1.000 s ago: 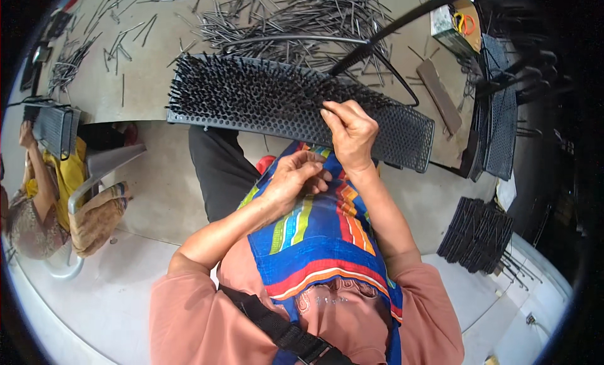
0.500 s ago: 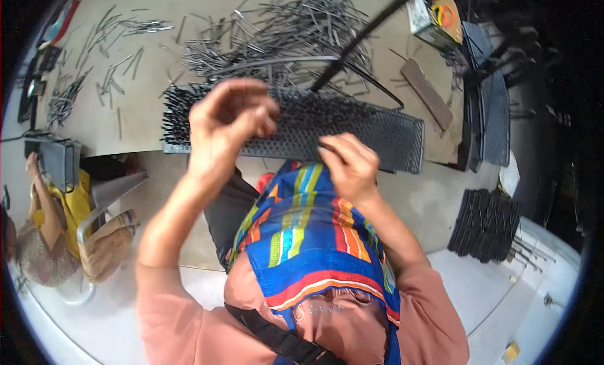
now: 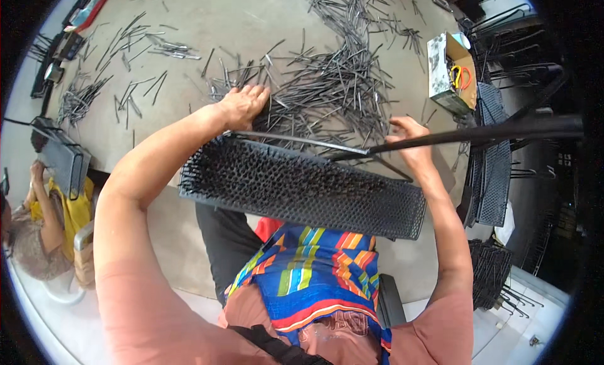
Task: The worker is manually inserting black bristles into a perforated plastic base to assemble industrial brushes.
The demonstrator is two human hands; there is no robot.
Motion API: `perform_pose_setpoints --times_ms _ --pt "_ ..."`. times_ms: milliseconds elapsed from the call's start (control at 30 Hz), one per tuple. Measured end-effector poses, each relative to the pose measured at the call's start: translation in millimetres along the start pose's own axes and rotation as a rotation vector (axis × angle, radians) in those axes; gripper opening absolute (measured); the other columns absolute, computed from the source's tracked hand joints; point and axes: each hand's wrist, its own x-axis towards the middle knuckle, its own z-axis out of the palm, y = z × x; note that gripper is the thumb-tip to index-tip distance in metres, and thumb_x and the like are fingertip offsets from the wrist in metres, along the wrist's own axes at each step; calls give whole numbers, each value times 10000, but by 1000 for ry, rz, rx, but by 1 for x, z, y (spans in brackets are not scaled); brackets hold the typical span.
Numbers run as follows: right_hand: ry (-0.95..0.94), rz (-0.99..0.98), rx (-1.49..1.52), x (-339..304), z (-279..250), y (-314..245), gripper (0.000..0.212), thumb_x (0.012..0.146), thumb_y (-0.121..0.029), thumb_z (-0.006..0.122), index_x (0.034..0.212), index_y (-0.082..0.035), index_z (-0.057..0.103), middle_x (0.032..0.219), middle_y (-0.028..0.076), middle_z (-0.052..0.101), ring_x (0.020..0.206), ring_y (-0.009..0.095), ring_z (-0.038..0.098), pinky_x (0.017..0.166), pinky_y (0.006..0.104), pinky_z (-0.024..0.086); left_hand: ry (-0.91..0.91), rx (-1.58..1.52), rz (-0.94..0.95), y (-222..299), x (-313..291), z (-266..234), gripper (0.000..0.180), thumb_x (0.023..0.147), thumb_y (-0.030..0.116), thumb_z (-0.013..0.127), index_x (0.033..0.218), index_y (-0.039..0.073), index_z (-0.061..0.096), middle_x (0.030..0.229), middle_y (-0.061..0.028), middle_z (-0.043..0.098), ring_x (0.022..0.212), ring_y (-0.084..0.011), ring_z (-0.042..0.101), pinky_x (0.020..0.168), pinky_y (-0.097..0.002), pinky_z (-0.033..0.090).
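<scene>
A long black perforated panel (image 3: 302, 179) lies at the table's near edge, in front of my body. Short dark strips stand thickly in its left and middle holes, while the holes at its right end show bare. Beyond it spreads a loose heap of thin black strips (image 3: 343, 76). My left hand (image 3: 245, 107) rests at the heap's left side, fingers stretched out, above the panel's far left corner. Past the panel's far right, my right hand (image 3: 410, 142) has its fingers curved, thumb apart. A thick dark rod (image 3: 478, 133) crosses in front of it and hides part of the palm.
A thin bent rod (image 3: 302, 140) runs along the panel's far edge. At the right stands an open box (image 3: 450, 76) with orange-and-yellow-handled scissors. More perforated panels (image 3: 494, 154) hang beyond the right table edge. Another person (image 3: 47, 233) sits at the left, beside a grey panel (image 3: 60, 154).
Both hands have left the panel and reached farther over the table, the left to the strip heap, the right beyond the panel's right end. The view has shifted, and the thick rod now enters from the right.
</scene>
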Motion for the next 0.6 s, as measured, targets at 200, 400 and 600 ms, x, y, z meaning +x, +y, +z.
perform_pose_setpoints --times_ms 200,400,600 --pt "-302 -327 -422 55 50 -45 965 566 -176 802 1431 -67 389 1414 172 432 1293 343 422 1035 483 341 -36 -57 -20 8 -4 -11 1190 557 368 870 1464 -75 240 1379 -200 423 1275 -341 434 1036 -482 398" --pt "-388 -375 -458 113 77 -41 1051 543 -56 721 1494 -77 276 1500 179 344 1372 368 348 1115 567 257 -9 -133 27 9 7 -10 1116 559 312 858 1433 -90 293 1276 -202 484 1205 -349 486 991 -461 447" --pt "-449 -466 -540 168 91 -54 859 578 -35 687 1396 -85 427 1343 124 474 1244 320 457 1003 519 364 54 -94 80 11 12 -8 1073 545 247 883 1402 -91 334 1250 -183 495 1172 -346 509 939 -447 491"
